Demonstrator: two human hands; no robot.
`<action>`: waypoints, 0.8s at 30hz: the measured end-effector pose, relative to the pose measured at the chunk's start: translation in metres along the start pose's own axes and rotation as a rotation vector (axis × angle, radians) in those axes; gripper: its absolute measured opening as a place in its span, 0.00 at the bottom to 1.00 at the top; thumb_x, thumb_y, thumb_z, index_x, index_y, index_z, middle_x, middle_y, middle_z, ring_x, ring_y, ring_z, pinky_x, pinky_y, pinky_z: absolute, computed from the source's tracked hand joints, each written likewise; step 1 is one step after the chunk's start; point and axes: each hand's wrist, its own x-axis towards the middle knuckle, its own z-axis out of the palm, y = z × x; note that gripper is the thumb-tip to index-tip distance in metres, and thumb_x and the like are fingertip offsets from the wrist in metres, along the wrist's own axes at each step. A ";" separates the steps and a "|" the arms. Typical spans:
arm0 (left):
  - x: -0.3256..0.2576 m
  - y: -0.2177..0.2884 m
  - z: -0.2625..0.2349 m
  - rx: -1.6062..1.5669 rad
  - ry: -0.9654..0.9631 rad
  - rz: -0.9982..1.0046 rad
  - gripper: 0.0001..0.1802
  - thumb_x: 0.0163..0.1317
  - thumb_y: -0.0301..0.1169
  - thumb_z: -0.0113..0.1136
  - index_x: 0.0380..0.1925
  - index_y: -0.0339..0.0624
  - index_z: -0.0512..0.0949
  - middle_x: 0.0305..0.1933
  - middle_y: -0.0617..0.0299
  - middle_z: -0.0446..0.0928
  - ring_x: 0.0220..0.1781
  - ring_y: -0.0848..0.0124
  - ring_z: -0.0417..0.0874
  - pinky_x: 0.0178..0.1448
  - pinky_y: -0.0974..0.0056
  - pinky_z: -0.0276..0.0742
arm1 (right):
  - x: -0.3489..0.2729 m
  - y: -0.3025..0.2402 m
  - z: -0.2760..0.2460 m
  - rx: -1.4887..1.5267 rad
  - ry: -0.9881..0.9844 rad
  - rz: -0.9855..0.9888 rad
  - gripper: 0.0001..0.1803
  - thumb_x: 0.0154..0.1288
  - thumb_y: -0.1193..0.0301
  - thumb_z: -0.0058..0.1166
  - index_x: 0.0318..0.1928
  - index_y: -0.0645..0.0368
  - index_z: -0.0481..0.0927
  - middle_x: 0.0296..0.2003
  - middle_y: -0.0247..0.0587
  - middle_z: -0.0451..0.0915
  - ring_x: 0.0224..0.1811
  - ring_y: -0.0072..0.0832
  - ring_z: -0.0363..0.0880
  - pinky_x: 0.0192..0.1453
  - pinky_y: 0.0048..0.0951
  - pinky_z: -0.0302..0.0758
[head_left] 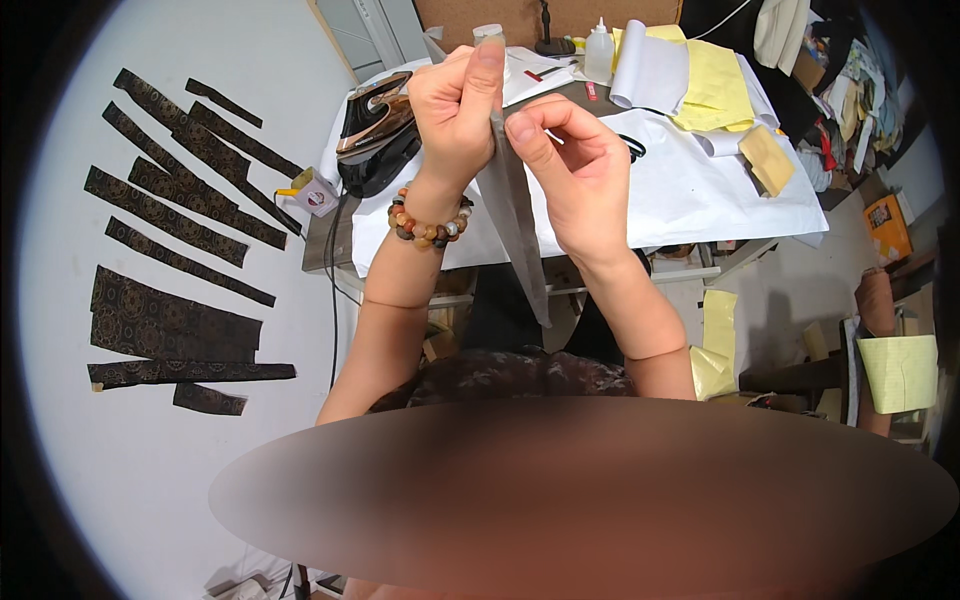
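Both of my hands are raised in front of me over the table. My left hand [455, 110], with a bead bracelet on its wrist, pinches the top of a long narrow grey strip of fabric [520, 225] between thumb and fingers. My right hand [570, 170] grips the same strip just below, thumb pressed against its edge. The strip hangs straight down past the table edge toward my lap. A dark patterned fabric piece [520, 375] lies on my lap.
A table covered in white paper [700, 190] carries an iron [375, 130], a glue bottle [598, 52], yellow sheets [715, 85] and a wooden block [768, 158]. Several dark patterned fabric strips [180, 220] lie on the floor at left. Clutter fills the right side.
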 end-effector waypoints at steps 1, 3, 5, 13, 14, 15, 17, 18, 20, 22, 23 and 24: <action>0.000 0.000 0.000 0.002 0.000 0.002 0.29 0.79 0.35 0.51 0.14 0.38 0.67 0.18 0.66 0.66 0.24 0.76 0.62 0.29 0.68 0.55 | 0.000 -0.001 -0.001 0.012 -0.003 0.021 0.06 0.72 0.74 0.63 0.39 0.64 0.81 0.38 0.30 0.80 0.40 0.15 0.73 0.48 0.19 0.71; 0.000 -0.001 0.000 0.007 0.000 0.006 0.29 0.79 0.35 0.51 0.14 0.38 0.67 0.18 0.66 0.66 0.24 0.77 0.63 0.29 0.69 0.55 | -0.001 -0.002 -0.003 -0.013 -0.011 0.045 0.06 0.73 0.73 0.62 0.40 0.64 0.81 0.38 0.29 0.80 0.40 0.15 0.73 0.48 0.19 0.70; -0.001 -0.005 0.000 0.013 0.005 0.018 0.29 0.79 0.35 0.51 0.14 0.38 0.67 0.18 0.66 0.66 0.23 0.77 0.63 0.29 0.69 0.54 | -0.002 -0.002 -0.004 -0.010 -0.020 0.080 0.07 0.73 0.72 0.61 0.40 0.64 0.81 0.39 0.28 0.80 0.40 0.14 0.72 0.49 0.18 0.70; -0.004 0.000 0.001 0.056 0.015 0.001 0.29 0.79 0.35 0.50 0.13 0.38 0.67 0.16 0.67 0.66 0.21 0.78 0.62 0.28 0.69 0.53 | -0.010 0.005 -0.008 0.186 -0.028 0.249 0.08 0.76 0.70 0.59 0.43 0.63 0.80 0.41 0.29 0.80 0.43 0.13 0.71 0.53 0.19 0.69; -0.004 0.000 0.001 0.045 0.023 0.000 0.29 0.79 0.34 0.50 0.13 0.38 0.67 0.16 0.67 0.66 0.21 0.77 0.61 0.28 0.69 0.53 | -0.011 0.007 -0.008 0.204 -0.029 0.253 0.08 0.76 0.70 0.59 0.43 0.63 0.80 0.42 0.29 0.80 0.43 0.13 0.71 0.53 0.19 0.69; -0.005 -0.001 0.001 0.034 0.030 -0.001 0.29 0.79 0.34 0.50 0.13 0.38 0.67 0.16 0.66 0.66 0.21 0.77 0.61 0.28 0.68 0.53 | -0.012 0.008 -0.007 0.222 -0.028 0.256 0.08 0.76 0.70 0.58 0.43 0.64 0.80 0.42 0.29 0.80 0.44 0.14 0.72 0.54 0.19 0.69; -0.007 -0.004 0.000 -0.005 0.028 0.001 0.29 0.79 0.34 0.49 0.13 0.39 0.66 0.16 0.66 0.65 0.21 0.77 0.61 0.28 0.68 0.53 | -0.012 0.010 -0.005 0.232 -0.020 0.248 0.08 0.76 0.70 0.59 0.42 0.63 0.80 0.39 0.28 0.79 0.40 0.12 0.71 0.48 0.17 0.68; -0.007 -0.005 0.000 -0.025 0.028 0.001 0.30 0.80 0.34 0.49 0.12 0.40 0.65 0.16 0.66 0.65 0.21 0.77 0.60 0.28 0.68 0.53 | -0.010 0.010 -0.003 0.224 -0.013 0.237 0.08 0.76 0.70 0.59 0.41 0.63 0.80 0.36 0.26 0.78 0.37 0.10 0.70 0.43 0.16 0.67; -0.008 -0.003 0.000 -0.090 0.046 -0.039 0.30 0.78 0.34 0.52 0.11 0.38 0.68 0.15 0.67 0.67 0.20 0.79 0.61 0.27 0.68 0.54 | -0.008 0.010 -0.002 0.203 -0.017 0.221 0.08 0.75 0.70 0.59 0.40 0.62 0.80 0.32 0.24 0.78 0.33 0.08 0.69 0.38 0.14 0.66; -0.007 -0.001 0.000 -0.133 0.053 -0.053 0.31 0.78 0.35 0.54 0.11 0.37 0.69 0.14 0.68 0.68 0.20 0.80 0.62 0.26 0.68 0.54 | -0.006 0.009 -0.002 0.174 -0.041 0.212 0.08 0.75 0.70 0.60 0.40 0.62 0.80 0.32 0.24 0.78 0.34 0.09 0.70 0.38 0.14 0.67; -0.006 -0.002 0.000 -0.144 0.050 -0.048 0.31 0.78 0.36 0.53 0.11 0.37 0.69 0.14 0.68 0.68 0.20 0.80 0.62 0.26 0.68 0.54 | -0.006 0.008 -0.003 0.171 -0.061 0.226 0.08 0.75 0.70 0.60 0.40 0.62 0.79 0.34 0.25 0.77 0.36 0.10 0.69 0.41 0.15 0.67; -0.005 -0.001 0.000 -0.151 0.049 -0.042 0.31 0.78 0.36 0.53 0.11 0.37 0.69 0.14 0.68 0.68 0.20 0.80 0.61 0.26 0.69 0.53 | -0.005 0.006 -0.005 0.169 -0.085 0.240 0.08 0.75 0.70 0.59 0.40 0.61 0.79 0.36 0.26 0.77 0.38 0.11 0.69 0.45 0.17 0.67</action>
